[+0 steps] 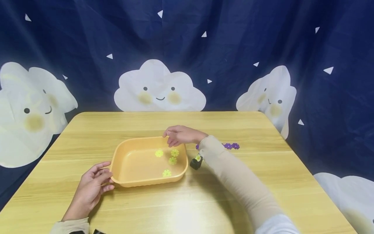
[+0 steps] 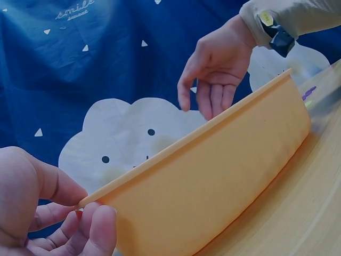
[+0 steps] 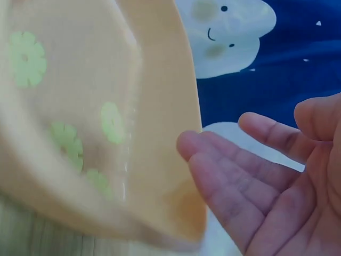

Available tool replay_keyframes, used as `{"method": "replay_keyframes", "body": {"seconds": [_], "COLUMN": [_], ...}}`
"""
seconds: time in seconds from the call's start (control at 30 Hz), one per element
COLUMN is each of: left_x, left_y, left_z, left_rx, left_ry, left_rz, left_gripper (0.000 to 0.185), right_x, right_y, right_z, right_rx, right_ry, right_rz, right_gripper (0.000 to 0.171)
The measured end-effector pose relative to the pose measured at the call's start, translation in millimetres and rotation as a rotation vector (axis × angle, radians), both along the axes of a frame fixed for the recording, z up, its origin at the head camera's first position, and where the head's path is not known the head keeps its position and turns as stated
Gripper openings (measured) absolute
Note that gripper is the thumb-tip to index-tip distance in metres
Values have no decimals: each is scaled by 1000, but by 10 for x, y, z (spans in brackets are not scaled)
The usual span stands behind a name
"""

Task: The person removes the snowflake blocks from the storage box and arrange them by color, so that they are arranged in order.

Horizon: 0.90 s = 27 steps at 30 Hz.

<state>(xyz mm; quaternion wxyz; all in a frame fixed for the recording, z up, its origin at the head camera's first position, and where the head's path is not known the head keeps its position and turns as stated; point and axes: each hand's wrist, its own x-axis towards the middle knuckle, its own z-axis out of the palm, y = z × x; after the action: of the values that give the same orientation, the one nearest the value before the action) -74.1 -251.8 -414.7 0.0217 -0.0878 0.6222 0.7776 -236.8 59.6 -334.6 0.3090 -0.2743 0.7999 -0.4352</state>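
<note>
An orange plastic tray (image 1: 146,182) sits mid-table with several yellow-green flower-shaped pieces (image 1: 159,153) on its floor. My left hand (image 1: 93,187) pinches the tray's left rim handle, thumb above and fingers below, as the left wrist view shows (image 2: 80,213). My right hand (image 1: 178,136) hovers just over the tray's far right rim, fingers relaxed and spread, holding nothing. The right wrist view shows the empty palm (image 3: 266,181) beside the tray's edge (image 3: 160,80) and the flower pieces (image 3: 26,58) inside. From the left wrist view the right hand (image 2: 216,74) hangs above the tray wall (image 2: 224,181).
A few purple flower pieces (image 1: 231,146) lie on the wooden table (image 1: 263,169) right of my right forearm. A dark blue cloud-print cloth (image 1: 187,48) hangs behind the table. The table's edges run along the left, right and far sides.
</note>
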Motion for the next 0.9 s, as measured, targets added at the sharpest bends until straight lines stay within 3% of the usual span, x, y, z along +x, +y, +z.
{"method": "replay_keyframes", "body": {"seconds": [0.23, 0.4, 0.8, 0.9], "left_x": [6, 11, 6, 0], "left_y": [-8, -5, -1, -5], "left_z": [-5, -6, -11, -14], "left_rx": [8, 7, -12, -16], "left_ry": [17, 18, 10, 6], "left_rz": [0, -4, -11, -8], "left_gripper": [32, 33, 31, 31], "right_x": [-43, -46, -5, -15], "right_y": [-231, -371, -520, -547], "right_z": [-104, -172, -275, -280], "right_rx": [69, 123, 241, 303], "right_ry": [-107, -135, -28, 72], "right_rz": [28, 49, 193, 233], "right_gripper": [38, 38, 36, 35]}}
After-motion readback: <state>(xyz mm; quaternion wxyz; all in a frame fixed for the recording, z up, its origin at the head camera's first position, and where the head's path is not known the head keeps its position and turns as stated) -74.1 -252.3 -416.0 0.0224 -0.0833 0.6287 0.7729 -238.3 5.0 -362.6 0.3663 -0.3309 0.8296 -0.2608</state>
